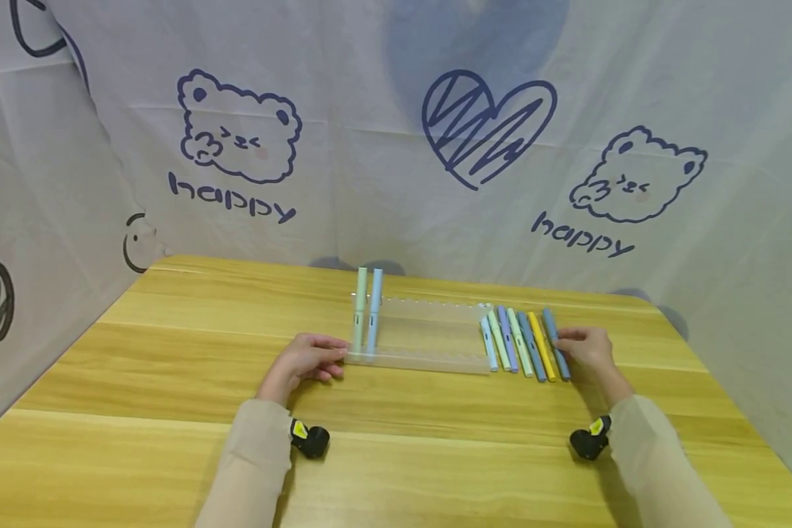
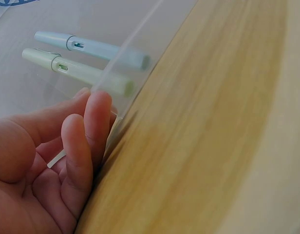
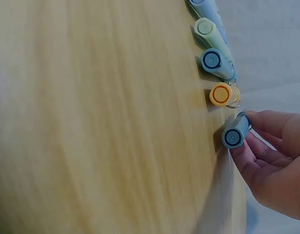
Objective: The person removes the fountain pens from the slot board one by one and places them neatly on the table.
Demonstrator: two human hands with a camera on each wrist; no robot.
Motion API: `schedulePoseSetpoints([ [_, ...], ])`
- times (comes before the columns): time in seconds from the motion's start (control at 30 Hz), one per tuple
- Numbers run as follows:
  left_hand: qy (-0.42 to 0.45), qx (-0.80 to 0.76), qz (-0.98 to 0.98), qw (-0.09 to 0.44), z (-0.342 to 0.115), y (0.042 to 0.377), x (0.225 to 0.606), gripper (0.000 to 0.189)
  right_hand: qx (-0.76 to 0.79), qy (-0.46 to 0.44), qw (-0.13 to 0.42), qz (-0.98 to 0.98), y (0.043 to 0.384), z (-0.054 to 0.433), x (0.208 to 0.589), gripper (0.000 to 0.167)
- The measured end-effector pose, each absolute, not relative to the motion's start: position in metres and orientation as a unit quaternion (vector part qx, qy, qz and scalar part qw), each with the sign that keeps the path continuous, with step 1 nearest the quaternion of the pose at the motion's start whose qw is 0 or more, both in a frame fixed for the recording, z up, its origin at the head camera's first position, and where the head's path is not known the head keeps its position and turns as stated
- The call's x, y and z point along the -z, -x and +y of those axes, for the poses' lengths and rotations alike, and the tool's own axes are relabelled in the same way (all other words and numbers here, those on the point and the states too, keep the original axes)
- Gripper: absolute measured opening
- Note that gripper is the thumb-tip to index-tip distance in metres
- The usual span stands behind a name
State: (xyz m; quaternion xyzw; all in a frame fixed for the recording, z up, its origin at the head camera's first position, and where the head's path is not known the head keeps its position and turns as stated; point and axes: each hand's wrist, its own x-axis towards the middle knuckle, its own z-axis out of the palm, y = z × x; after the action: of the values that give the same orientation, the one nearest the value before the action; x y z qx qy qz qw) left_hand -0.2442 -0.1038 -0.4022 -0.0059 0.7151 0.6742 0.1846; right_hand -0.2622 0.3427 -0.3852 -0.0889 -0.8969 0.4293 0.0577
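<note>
A clear plastic pen stand (image 1: pixel 429 361) is on the table, and my left hand (image 1: pixel 306 361) pinches its left front corner between thumb and fingers. In its left end stand a light green pen (image 1: pixel 360 308) and a light blue pen (image 1: pixel 375 308), side by side; the left wrist view shows both pens behind the stand's front lip (image 2: pixel 121 54). My right hand (image 1: pixel 587 350) grips a grey-blue pen (image 3: pixel 234 136) at the right end of a row of pens, thumb on one side and fingers on the other. Beside that pen lies a yellow pen (image 3: pixel 220 94).
Several more pens lie slanted in the row right of the stand, among them a purple pen (image 1: pixel 507 337) and a pale green pen (image 1: pixel 519 341). The wooden table (image 1: pixel 422 455) ends at a printed cloth (image 1: pixel 369 147) hanging behind it.
</note>
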Motion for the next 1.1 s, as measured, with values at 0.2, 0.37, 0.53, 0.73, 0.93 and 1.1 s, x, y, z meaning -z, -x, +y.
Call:
schedulePoseSetpoints([
  [0.2, 0.004, -0.674, 0.715, 0.184, -0.1043, 0.2435, 0.4015, 0.030, -0.410, 0.093, 0.053, -0.906, 0.2653, 0.3412, 0.3881, 0.033],
  [0.37, 0.004, -0.674, 0.716, 0.183, -0.1036, 0.2431, 0.4011, 0.030, -0.411, 0.103, 0.051, -0.905, 0.2659, 0.3391, 0.3882, 0.033],
  [0.53, 0.004, -0.674, 0.716, 0.184, -0.1028, 0.2429, 0.4009, 0.030, -0.424, 0.111, 0.047, -0.897, 0.2662, 0.3381, 0.3878, 0.033],
  [0.73, 0.005, -0.673, 0.716, 0.183, -0.1035, 0.2437, 0.4015, 0.031, -0.425, 0.107, 0.053, -0.897, 0.2665, 0.3365, 0.3869, 0.031],
  [0.93, 0.007, -0.673, 0.716, 0.184, -0.1042, 0.2445, 0.4012, 0.031, -0.440, 0.107, 0.052, -0.890, 0.2668, 0.3351, 0.3872, 0.033],
  [1.1, 0.005, -0.673, 0.716, 0.186, -0.1040, 0.2444, 0.4006, 0.031, -0.431, 0.114, 0.065, -0.893, 0.2664, 0.3349, 0.3862, 0.034],
])
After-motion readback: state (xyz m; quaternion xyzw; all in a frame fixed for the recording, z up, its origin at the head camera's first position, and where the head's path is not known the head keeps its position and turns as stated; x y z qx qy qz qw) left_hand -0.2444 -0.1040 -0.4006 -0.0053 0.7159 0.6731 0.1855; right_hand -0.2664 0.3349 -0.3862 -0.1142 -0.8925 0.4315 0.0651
